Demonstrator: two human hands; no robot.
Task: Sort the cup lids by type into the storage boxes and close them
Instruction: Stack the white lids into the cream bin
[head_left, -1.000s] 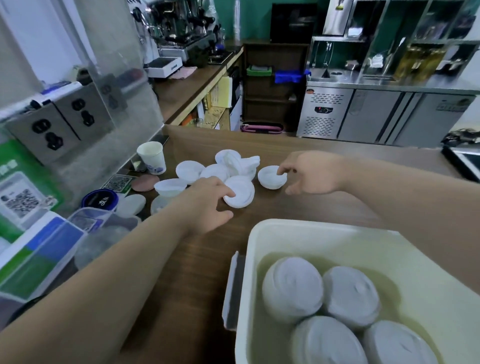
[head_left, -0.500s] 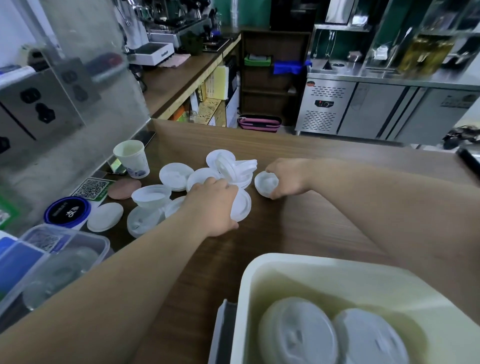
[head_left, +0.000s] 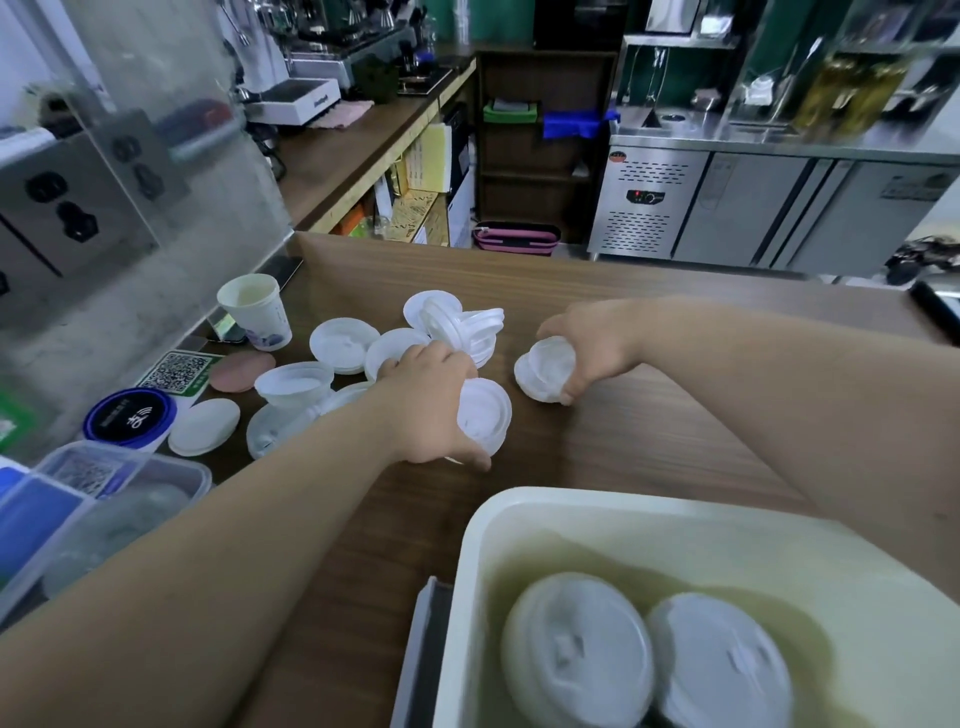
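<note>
We are standing at a wooden counter (head_left: 623, 457) in a café, with steel fridges (head_left: 779, 208) lining the far wall. The white box (head_left: 519, 514) is sitting open at the near edge, closest to us and slightly right. Two boxed lids (head_left: 576, 649) are lying flat inside it. A clear box (head_left: 130, 467) is waiting at the far left edge, well apart from the white one.

Beyond our hands the pile (head_left: 457, 322) of loose white lids is spreading across the counter, some leaning on edge and some lying flat. A paper cup (head_left: 257, 312) is standing upright to its left.

Our left hand (head_left: 431, 410) is clamping down on the left lid (head_left: 485, 415). The fingers are curling over its top and the thumb is tucking under, near the counter. Our right hand (head_left: 592, 338) is wrapping round the right lid (head_left: 545, 369) and tipping it up on its rim. That lid is looking smaller and more domed, though we cannot be sure of its type.

The box is lying toward us from both hands, and the left lid is the nearer of the two to its rim. We are judging that the next move is a short pull back and over the rim. The right lid may be belonging elsewhere.
</note>
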